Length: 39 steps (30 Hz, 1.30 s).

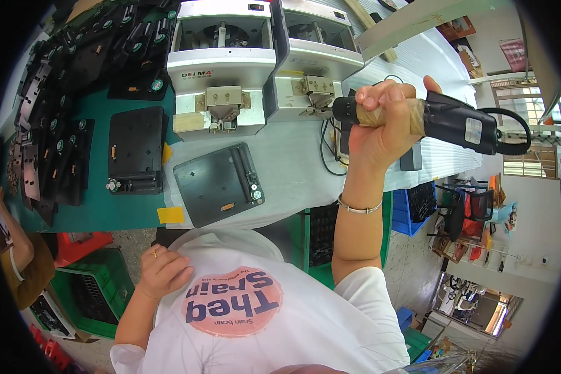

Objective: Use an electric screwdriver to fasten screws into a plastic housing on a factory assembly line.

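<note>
The screwdriver (442,118), black with a taped handle, is held level above the table (293,168), its tip just beside the right feeder (315,59). The right hand (383,121) has its grip clamped around the screwdriver. Left of the screwdriver a dark plate (218,184) lies on the table. The left hand (163,271) rests loosely curled against the white shirt (262,311), holding nothing

head-worn fisheye, looking steeply down, close over workbench (280,156)

Plate (217,184) on bench centre. Two feeder machines (221,65) at 12 behind it. Second plate (135,149) at 9, stacked plates (75,81) at 10. Right hand (380,124) holding screwdriver (455,121) at 3. Left hand (162,269) at 6, off bench.
</note>
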Available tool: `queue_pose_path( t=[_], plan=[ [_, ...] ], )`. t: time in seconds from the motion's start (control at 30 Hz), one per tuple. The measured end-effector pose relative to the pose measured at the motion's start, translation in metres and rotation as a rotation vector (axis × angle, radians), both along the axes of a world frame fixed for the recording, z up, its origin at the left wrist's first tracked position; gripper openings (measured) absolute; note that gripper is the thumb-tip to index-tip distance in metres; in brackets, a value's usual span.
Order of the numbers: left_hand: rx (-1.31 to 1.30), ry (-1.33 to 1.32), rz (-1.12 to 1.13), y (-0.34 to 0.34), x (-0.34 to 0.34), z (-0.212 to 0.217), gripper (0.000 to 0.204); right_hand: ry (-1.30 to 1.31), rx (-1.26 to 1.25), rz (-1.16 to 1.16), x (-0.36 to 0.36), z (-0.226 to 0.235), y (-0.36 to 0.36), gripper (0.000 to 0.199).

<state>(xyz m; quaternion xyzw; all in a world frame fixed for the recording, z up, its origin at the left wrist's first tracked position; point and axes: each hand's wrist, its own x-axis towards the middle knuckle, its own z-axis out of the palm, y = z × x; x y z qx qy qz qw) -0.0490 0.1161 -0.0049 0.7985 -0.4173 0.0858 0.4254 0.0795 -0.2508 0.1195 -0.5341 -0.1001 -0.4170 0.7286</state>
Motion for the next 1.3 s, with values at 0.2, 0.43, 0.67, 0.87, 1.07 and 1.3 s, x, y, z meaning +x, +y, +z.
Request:
queue_pose_path(
  t=[0.2, 0.43, 0.67, 0.87, 1.07, 1.3],
  plan=[
    [-0.098, -0.085, 0.086, -0.052, 0.023, 0.03, 0.037, -0.051, 0.114, 0.209, -0.025, 0.011, 0.014, 0.053],
    [-0.117, 0.23, 0.234, -0.11, 0.068, 0.068, 0.045, -0.006, -0.022, 0.498, -0.059, 0.012, 0.053, 0.061],
    [-0.167, 0.187, 0.213, -0.115, 0.071, 0.052, 0.027, 0.073, -0.01, 0.582, -0.068, 0.005, 0.077, 0.061],
    [-0.248, 0.211, 0.23, -0.111, 0.068, 0.047, 0.017, 0.123, 0.011, 0.58, -0.071, 0.004, 0.09, 0.061],
    [-0.296, 0.286, 0.234, -0.104, 0.062, 0.043, 0.015, 0.042, -0.107, 0.753, -0.065, 0.001, 0.085, 0.052],
    [-0.312, 0.324, 0.235, -0.099, 0.06, 0.04, 0.016, 0.067, -0.111, 0.748, -0.065, 0.0, 0.091, 0.053]
  ],
)
